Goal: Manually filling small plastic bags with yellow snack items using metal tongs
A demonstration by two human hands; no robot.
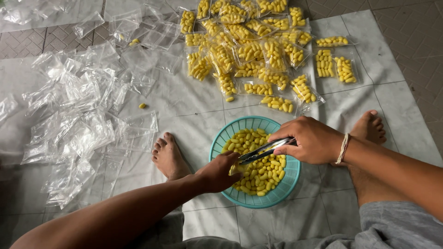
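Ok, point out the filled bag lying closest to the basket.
It is the filled bag just above the teal basket, at the bottom edge of the pile. The other filled bags lie farther up the sheet.

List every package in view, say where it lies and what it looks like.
Filled bags: heap at top centre of the floor, small clear plastic pouches packed with yellow oval pieces.
Two filled bags: set apart at top right, flat, same yellow contents.
Empty bags: spread at left, clear, crumpled, overlapping.
More empty bags: top left, clear; one holds a few yellow pieces.
No labels, signs or screens.
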